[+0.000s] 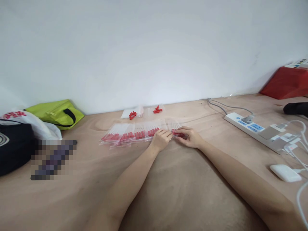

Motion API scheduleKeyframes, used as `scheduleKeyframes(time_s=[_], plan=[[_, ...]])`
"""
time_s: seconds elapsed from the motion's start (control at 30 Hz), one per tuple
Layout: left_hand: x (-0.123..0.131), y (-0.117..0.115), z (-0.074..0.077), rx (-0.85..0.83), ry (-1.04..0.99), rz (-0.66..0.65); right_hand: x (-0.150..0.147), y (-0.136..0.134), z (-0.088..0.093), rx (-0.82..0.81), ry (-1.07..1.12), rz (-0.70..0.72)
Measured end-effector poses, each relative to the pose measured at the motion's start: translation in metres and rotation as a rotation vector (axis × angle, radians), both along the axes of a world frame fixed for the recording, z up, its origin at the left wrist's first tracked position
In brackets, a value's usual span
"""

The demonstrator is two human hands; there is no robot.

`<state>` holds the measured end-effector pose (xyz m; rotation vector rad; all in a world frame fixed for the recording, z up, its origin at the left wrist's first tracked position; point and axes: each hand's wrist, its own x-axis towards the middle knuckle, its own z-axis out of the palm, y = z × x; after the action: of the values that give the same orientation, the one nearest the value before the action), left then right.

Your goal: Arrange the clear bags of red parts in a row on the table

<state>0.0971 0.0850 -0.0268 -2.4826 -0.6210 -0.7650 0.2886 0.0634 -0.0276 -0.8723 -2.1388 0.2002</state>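
Small clear plastic bags (117, 129) with red pieces in them lie overlapping in a row on the wooden table. At the right end of that row, my right hand (190, 138) curls its fingers round a bag with red pieces (177, 133). My left hand (161, 140) is closed at the same bag's left side, its fingertips pressed together near the right hand's. The red pieces are too small to name, and my fingers partly cover them. Behind the row, two groups of red pieces (132, 115) lie on clear bags near the wall.
A white power strip (255, 130) with plugs, chargers and cables stands on the right, with a white adapter (286, 173) before it. On the left are a lime-green bag (56, 112), a black bag (15, 146) and a pixelated dark object (54, 160). A red bag (286, 82) sits far right.
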Motion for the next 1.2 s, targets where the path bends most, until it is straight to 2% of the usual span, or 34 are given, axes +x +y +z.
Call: scheduleKeyframes(time_s=[0.2,0.33,0.7,0.93,1.2], plan=[[0.001,-0.001,0.002,-0.083,-0.029,0.035,-0.011,-0.004,0.001,0.345,-0.252,-0.229],[0.001,-0.003,0.002,-0.096,-0.056,0.054,-0.019,-0.004,0.001,0.445,-0.371,-0.276],[0.001,-0.003,0.000,-0.135,-0.070,0.056,-0.019,0.000,-0.001,0.434,-0.358,-0.321],[0.002,-0.004,0.002,-0.174,-0.060,0.056,-0.020,-0.002,0.003,0.457,-0.408,-0.291],[-0.005,-0.005,0.000,-0.220,-0.255,0.094,0.004,0.003,-0.001,0.382,-0.398,-0.369]])
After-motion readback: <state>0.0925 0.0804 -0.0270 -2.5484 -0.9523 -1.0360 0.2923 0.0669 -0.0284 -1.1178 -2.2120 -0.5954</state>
